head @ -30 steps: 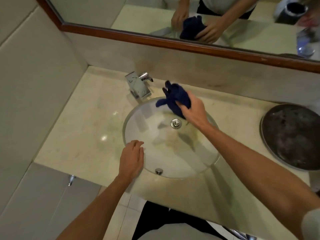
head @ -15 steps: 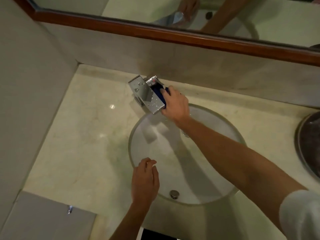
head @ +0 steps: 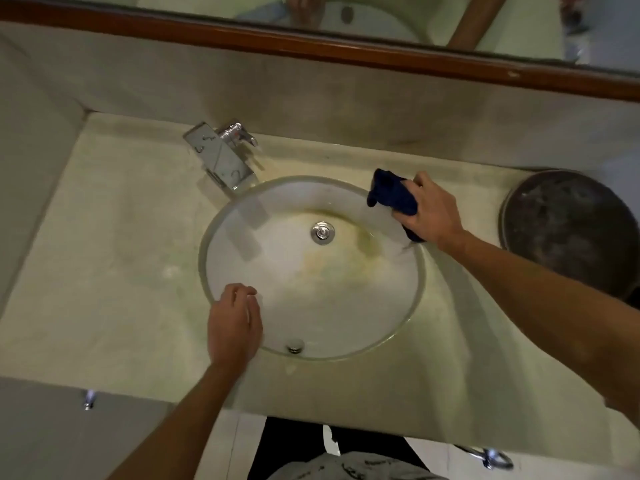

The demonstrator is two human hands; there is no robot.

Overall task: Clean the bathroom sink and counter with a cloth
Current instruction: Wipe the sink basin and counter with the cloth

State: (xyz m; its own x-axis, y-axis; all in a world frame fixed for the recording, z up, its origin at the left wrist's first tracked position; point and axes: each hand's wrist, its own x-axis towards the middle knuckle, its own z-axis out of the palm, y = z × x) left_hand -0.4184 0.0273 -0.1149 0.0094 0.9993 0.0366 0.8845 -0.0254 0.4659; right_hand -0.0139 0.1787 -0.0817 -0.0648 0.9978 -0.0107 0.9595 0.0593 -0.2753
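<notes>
A round white sink [head: 277,327] is set into a beige stone counter [head: 114,271]; its bowl shows yellowish stains around the drain [head: 322,232]. My right hand [head: 433,211] grips a dark blue cloth [head: 393,195] and presses it on the sink's right rim. My left hand [head: 233,323] rests on the near left rim of the sink, fingers curled, holding nothing. A chrome faucet [head: 220,155] stands at the back left of the bowl.
A dark round metal tray [head: 568,230] lies on the counter at the right. A wood-framed mirror [head: 311,43] runs along the back wall above a stone backsplash. A tiled wall closes the left side. The counter's front edge is near my body.
My right hand has carried the cloth from the faucet across to the sink's right rim. My left hand stays on the near rim. The view has shifted.
</notes>
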